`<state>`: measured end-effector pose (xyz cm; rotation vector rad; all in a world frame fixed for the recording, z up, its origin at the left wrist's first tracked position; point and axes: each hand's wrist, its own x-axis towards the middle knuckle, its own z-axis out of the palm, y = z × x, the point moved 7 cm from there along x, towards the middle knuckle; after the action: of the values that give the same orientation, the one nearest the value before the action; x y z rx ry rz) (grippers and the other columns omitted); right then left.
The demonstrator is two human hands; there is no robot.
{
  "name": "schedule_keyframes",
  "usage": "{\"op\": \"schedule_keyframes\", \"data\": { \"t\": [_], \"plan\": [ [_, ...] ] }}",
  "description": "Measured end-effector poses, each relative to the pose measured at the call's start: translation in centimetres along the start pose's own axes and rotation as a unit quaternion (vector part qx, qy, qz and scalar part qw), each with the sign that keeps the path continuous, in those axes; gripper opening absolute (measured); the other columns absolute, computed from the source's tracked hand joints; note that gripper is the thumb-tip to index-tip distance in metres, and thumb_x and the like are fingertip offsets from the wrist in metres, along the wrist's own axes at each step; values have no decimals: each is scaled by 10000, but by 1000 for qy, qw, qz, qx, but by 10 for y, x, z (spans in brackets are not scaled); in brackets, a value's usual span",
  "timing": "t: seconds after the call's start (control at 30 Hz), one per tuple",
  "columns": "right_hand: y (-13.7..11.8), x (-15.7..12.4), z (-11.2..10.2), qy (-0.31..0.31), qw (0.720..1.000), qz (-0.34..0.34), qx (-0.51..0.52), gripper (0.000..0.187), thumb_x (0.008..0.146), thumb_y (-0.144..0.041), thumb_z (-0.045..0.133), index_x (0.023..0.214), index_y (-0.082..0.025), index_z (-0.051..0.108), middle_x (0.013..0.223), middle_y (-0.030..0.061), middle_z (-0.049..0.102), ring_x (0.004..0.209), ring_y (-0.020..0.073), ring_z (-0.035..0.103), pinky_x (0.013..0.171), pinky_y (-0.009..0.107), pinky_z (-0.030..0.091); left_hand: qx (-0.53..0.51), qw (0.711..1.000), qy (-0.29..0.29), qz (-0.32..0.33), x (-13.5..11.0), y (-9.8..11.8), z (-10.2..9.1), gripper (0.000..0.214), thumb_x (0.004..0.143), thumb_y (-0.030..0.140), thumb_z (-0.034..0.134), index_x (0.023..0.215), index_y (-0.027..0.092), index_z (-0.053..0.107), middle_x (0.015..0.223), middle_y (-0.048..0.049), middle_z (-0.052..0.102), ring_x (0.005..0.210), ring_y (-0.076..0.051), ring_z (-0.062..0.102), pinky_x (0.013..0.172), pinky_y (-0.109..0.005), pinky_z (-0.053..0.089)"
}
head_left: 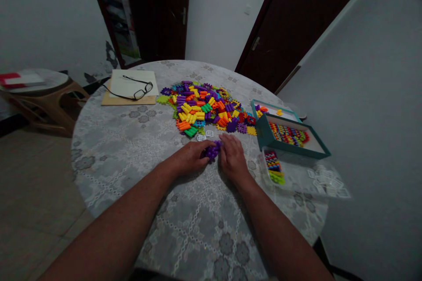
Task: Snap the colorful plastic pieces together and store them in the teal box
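Purple plastic building pieces (212, 153) sit in a small cluster between my two hands, low over the tablecloth. My left hand (191, 157) grips the cluster from the left with thumb and fingers. From the right, my right hand (232, 153) closes on the same pieces, its fingers bent and partly hiding them. Just beyond the hands lie small white window-shaped pieces (209, 133). Behind those spreads a large pile of coloured plastic building pieces (201, 107) in yellow, orange, purple, green and blue.
A teal box (293, 148) with rows of coloured pieces stands at the right, its lid (275, 106) behind it. Nearer is a clear tub (264, 169) of pieces, beside a clear bag of white pieces (329, 182). Glasses (139, 94) rest on papers (118, 82) at the left.
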<state>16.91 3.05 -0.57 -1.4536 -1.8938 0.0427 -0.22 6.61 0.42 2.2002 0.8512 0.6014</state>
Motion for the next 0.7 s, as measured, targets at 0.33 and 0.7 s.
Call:
{"op": "schedule_keyframes", "data": {
  "t": [0.33,0.7],
  "plan": [
    [5,1,8,-55,998,24,-14,309,942,-149,682,1243,-175,747,1209,151,749,1204,320,630,1132,503,500,28,1000,2,8,3,3,-3,203,921,204,632,1114,237,684,1102,-74,735,1034,-258,676,965,-393,527],
    [-4,-6,6,-82,991,66,79,506,941,-80,682,1414,-257,647,1315,89,621,1203,249,654,1067,407,583,11,999,34,10,6,-8,-6,394,955,324,635,1316,240,768,1254,-108,812,1178,-316,748,1101,-456,560]
  ]
}}
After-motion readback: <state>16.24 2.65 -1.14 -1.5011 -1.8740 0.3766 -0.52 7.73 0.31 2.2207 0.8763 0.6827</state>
